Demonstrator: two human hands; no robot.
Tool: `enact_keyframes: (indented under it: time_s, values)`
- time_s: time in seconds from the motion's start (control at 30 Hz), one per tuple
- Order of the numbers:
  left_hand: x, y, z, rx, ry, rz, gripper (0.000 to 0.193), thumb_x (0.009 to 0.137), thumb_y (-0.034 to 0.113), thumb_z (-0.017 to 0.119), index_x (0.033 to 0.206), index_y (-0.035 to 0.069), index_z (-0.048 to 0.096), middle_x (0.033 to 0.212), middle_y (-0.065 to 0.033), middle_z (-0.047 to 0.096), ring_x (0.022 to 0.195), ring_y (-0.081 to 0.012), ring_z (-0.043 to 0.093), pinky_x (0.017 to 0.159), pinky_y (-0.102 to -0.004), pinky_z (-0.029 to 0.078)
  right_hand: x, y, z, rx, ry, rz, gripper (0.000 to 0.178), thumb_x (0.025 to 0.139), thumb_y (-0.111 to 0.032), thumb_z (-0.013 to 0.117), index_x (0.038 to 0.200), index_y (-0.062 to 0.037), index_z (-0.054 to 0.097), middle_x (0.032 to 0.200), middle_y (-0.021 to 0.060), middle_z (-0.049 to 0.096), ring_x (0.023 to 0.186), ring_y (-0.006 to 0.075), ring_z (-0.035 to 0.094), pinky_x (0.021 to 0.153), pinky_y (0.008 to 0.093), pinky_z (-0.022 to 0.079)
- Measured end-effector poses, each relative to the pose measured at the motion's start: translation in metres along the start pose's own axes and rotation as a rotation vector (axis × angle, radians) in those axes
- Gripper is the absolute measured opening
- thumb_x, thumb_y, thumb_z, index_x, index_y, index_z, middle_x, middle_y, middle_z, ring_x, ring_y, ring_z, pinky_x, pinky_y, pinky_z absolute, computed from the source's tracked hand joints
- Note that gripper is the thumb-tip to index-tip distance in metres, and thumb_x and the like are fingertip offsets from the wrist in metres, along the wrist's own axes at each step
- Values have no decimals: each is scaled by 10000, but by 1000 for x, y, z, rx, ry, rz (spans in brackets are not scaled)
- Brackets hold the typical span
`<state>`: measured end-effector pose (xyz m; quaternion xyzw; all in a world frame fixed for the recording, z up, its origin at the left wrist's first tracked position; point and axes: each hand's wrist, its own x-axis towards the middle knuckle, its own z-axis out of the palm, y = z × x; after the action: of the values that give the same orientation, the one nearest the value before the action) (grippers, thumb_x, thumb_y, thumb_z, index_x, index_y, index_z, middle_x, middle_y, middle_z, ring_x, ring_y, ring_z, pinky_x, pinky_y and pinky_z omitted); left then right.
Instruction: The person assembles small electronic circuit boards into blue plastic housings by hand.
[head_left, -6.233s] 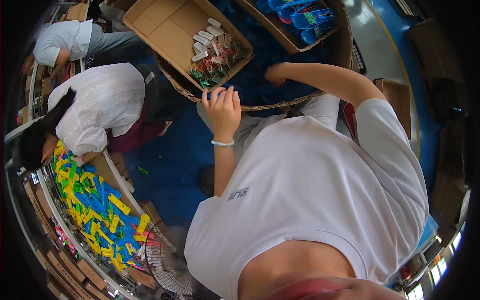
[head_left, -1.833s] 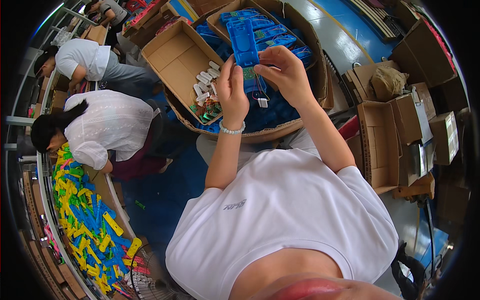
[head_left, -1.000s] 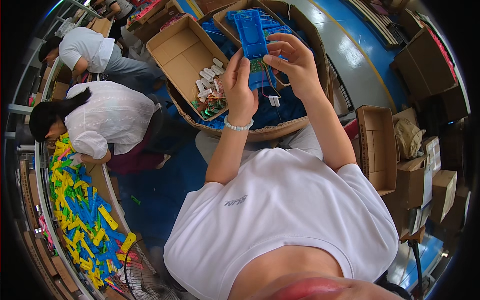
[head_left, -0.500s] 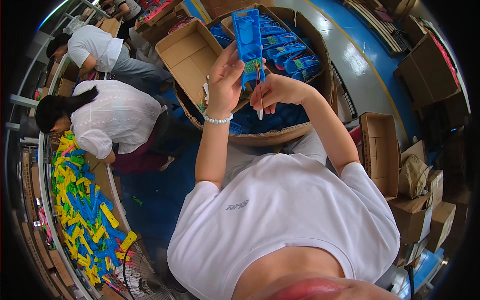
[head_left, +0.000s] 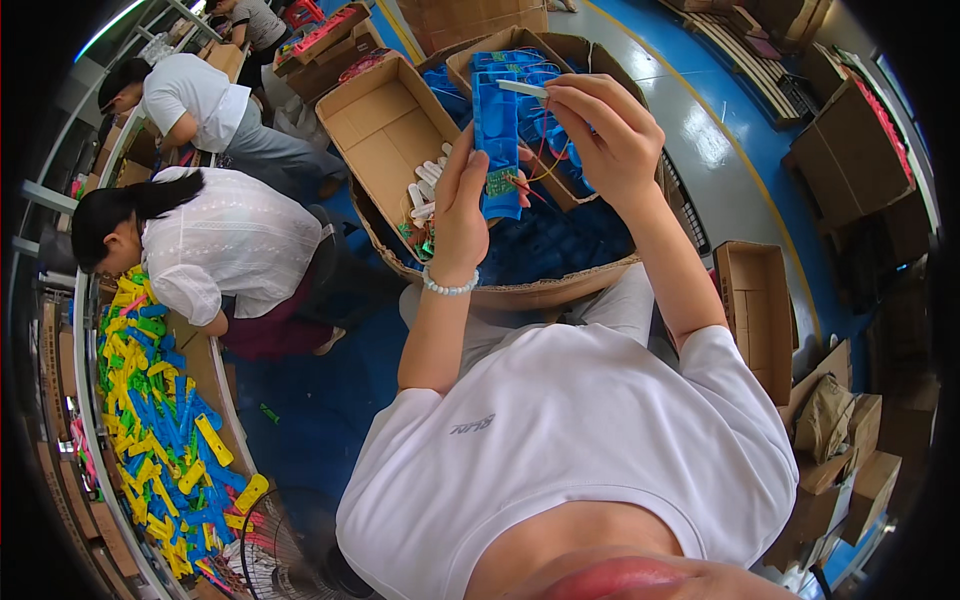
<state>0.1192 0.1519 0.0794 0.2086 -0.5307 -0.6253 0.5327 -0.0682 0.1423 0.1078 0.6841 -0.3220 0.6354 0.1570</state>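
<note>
My left hand (head_left: 460,215) is closed around a blue plastic housing (head_left: 494,115), held upright with its hollow side showing. A small green circuit board (head_left: 501,181) sits at the housing's lower end. Between the fingertips of my right hand (head_left: 612,130) is a slim white plastic piece (head_left: 518,88), its free end over the upper part of the housing. Thin red and yellow wires (head_left: 543,168) loop between the board and my right hand; where they end under the fingers is hidden. Below the hands stands a large carton (head_left: 560,292) with more blue housings in it.
An open cardboard box (head_left: 375,110) with white pieces and green boards rests at the carton's left. Two co-workers (head_left: 235,235) bend over a bench at left, heaped with yellow, blue and green parts (head_left: 165,420). A fan (head_left: 275,550) stands lower left; an empty box (head_left: 757,320) is at right.
My right hand has risen from below the housing to its upper right, carrying the white piece, now turned nearly level. My left hand has lowered the housing slightly.
</note>
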Motion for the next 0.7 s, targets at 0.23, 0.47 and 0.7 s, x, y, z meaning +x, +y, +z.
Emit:
enact_keyframes:
  time_s: [0.23, 0.47, 0.7]
  values:
    - [0, -20, -6, 155, 1, -57, 449, 1058, 249, 427, 1438, 9, 423, 977, -127, 646, 682, -140, 628, 580, -263, 542, 6, 22, 14, -24, -112, -171, 235, 700, -7, 750, 932, -31, 731, 811, 72, 637, 737, 228, 636, 628, 322, 534]
    - [6, -36, -11, -48, -40, -140, 428, 1047, 246, 423, 1372, -32, 440, 971, -190, 631, 649, -210, 636, 519, -319, 530, -25, 52, 30, 399, -294, 556, 130, 820, -32, 754, 948, -6, 746, 940, 65, 687, 882, 149, 637, 733, 284, 501]
    - [7, -37, 0, -66, -100, -163, 446, 1037, 280, 440, 1355, -33, 443, 967, -198, 624, 638, -213, 638, 509, -323, 529, -29, 56, 25, 1379, -252, 1148, 523, 861, -168, 739, 1320, -38, 524, 1200, 128, 630, 1084, 188, 615, 874, 338, 541]
